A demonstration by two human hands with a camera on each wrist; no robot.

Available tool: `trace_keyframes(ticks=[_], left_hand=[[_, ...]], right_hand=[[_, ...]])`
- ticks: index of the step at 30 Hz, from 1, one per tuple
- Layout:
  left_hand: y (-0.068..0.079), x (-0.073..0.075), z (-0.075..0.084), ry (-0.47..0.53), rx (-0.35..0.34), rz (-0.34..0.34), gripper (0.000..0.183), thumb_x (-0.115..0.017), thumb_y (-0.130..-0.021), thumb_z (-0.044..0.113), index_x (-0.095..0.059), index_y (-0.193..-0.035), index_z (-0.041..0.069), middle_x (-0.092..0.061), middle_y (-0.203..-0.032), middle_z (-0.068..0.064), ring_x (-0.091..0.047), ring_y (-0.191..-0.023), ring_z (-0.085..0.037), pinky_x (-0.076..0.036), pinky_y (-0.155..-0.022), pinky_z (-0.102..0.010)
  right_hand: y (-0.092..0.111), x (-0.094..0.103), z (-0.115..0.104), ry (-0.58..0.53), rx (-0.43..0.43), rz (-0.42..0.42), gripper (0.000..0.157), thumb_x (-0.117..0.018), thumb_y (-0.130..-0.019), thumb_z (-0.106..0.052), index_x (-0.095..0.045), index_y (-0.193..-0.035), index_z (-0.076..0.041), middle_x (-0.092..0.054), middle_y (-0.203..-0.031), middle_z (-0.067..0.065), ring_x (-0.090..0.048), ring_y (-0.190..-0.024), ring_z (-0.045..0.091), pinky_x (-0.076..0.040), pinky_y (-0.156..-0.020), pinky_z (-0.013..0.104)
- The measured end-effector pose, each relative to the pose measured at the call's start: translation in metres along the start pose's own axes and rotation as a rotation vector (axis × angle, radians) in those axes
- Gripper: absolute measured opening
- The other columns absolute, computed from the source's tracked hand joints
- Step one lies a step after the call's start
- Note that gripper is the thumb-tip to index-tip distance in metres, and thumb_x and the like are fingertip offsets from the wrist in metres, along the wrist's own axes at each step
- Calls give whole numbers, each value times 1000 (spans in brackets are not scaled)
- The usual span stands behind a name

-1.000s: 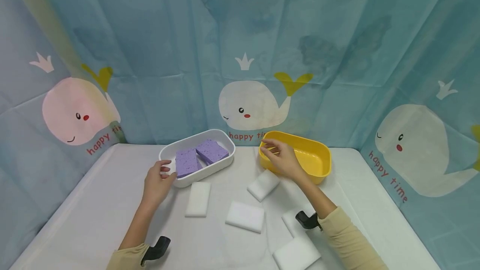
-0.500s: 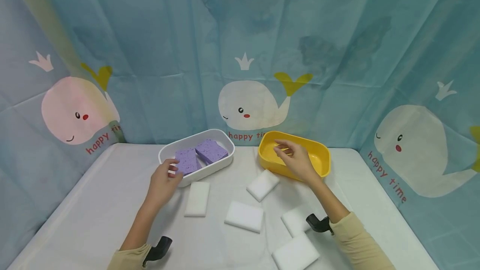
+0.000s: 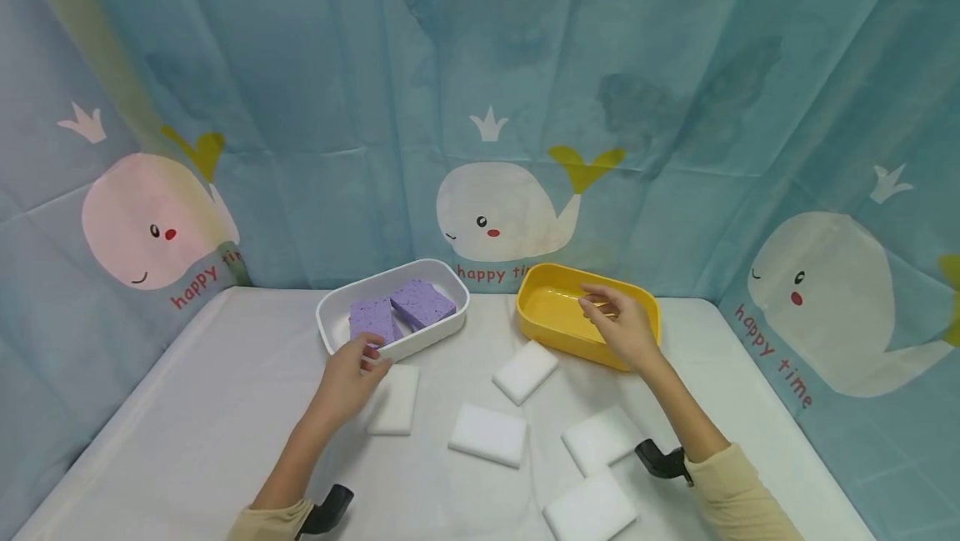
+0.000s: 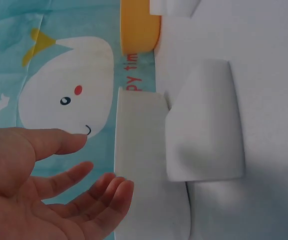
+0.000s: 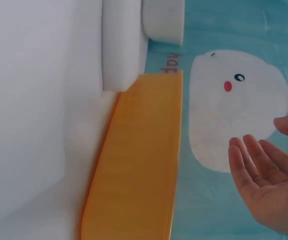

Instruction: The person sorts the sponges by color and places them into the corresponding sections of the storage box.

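My left hand hovers at the front edge of the white tub, beside a white sponge block. Its fingers are loosely bent and hold nothing. In the left wrist view the thumb and fingers stand apart, above the tub's side. Two purple sponges, one at the right and one at the left, lie in the white tub. Over the right part of the yellow tub is my right hand, fingers relaxed and holding nothing. The right wrist view shows its fingers spread from the thumb.
More white sponge blocks lie on the white-covered table: one before the yellow tub, one in the middle, and others at the right and front. A blue curtain with whale prints rises behind the tubs.
My left hand has moved right and nearer, from the white tub's left end towards the white sponge block. My right hand has moved right across the yellow tub. The tubs and sponges look unmoved.
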State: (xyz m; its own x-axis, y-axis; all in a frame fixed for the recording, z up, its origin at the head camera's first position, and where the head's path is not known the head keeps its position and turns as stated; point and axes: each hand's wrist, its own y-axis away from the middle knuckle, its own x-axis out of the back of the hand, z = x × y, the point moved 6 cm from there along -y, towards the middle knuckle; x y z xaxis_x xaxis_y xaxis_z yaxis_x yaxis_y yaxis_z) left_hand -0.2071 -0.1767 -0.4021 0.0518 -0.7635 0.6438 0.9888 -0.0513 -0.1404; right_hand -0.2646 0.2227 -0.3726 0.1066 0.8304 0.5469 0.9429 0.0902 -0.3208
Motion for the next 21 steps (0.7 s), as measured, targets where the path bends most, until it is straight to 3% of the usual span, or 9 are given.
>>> trace_keyframes(ticks=[6, 13, 17, 21], left_hand=[[3, -12, 1, -28, -6, -48, 33, -71, -97, 5, -63, -125, -9, -67, -108, -24, -66, -97, -34, -57, -87, -51], [6, -23, -5, -125, 15, -96, 41, -76, -94, 11, -63, -127, -10, -67, -112, -26, -64, -104, -40, -55, -90, -58], [6, -27, -7, -132, -5, -102, 45, -77, -92, 11, -62, -128, -12, -66, -117, -28, -63, -108, -42, -54, -94, -59], [8, -33, -7, -129, -22, -117, 50, -79, -91, 10, -58, -129, -15, -61, -128, -35, -57, -122, -52, -48, -106, -64]], right_hand=[[6, 12, 8, 12, 7, 40, 36, -64, -107, -17, -66, -135, 5, -71, -121, 24, -73, -100, 36, -56, -79, 12], [14, 24, 14, 5, -27, 83, 37, -64, -107, -18, -66, -136, 5, -71, -121, 25, -73, -100, 35, -55, -78, 10], [21, 31, 21, 10, -39, 105, 38, -64, -107, -19, -65, -137, 5, -71, -122, 26, -73, -96, 18, -54, -77, 9], [27, 37, 30, 10, -57, 137, 38, -64, -107, -17, -65, -137, 6, -71, -123, 28, -67, -90, -1, -54, -76, 8]])
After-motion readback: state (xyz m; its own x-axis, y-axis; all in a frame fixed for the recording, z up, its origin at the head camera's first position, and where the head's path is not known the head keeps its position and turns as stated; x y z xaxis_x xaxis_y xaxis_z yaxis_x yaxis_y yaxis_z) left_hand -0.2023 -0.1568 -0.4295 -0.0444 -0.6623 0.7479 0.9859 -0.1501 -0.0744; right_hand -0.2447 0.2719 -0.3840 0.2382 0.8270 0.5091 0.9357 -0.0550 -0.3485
